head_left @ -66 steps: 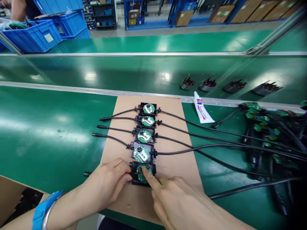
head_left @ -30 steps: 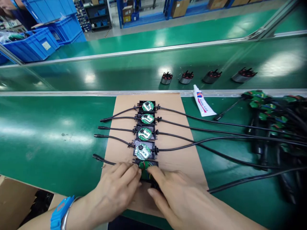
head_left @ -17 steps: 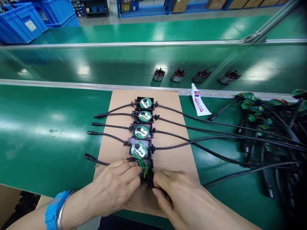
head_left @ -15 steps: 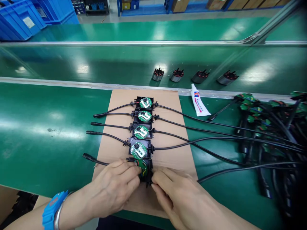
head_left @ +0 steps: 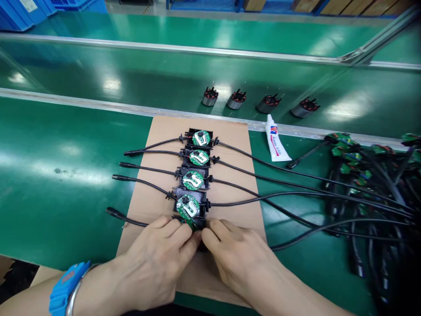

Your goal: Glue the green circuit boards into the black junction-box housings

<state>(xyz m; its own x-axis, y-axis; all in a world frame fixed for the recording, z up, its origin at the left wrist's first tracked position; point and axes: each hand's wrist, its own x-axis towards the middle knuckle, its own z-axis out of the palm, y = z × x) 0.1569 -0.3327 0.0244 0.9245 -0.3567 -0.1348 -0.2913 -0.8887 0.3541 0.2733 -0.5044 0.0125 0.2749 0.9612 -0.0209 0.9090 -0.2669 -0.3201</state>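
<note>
Several black housings with round green circuit boards form a column on a cardboard sheet (head_left: 144, 193). The nearest housing (head_left: 201, 223) is mostly hidden by my hands. My left hand (head_left: 164, 259) is closed at its left side, fingertips on the housing and the edge of its board. My right hand (head_left: 237, 254) is closed at its right end, where a black cable (head_left: 292, 241) comes in; its fingertips nearly meet my left ones. Just beyond lies a housing with an exposed board (head_left: 188, 206) bearing a white S-shaped strip. Short plug cables (head_left: 123, 177) stick out leftward.
A white tube (head_left: 276, 140) lies right of the cardboard. A heap of black cables and green boards (head_left: 358, 175) fills the right side. Several metal motor cores (head_left: 237, 99) stand behind a metal rail (head_left: 131, 107). Blue bins (head_left: 23, 13) are at the back left.
My right hand has moved left and slightly up, close to my left fingertips. Both hands now cover more of the nearest housing and its board. The camera view has shifted slightly.
</note>
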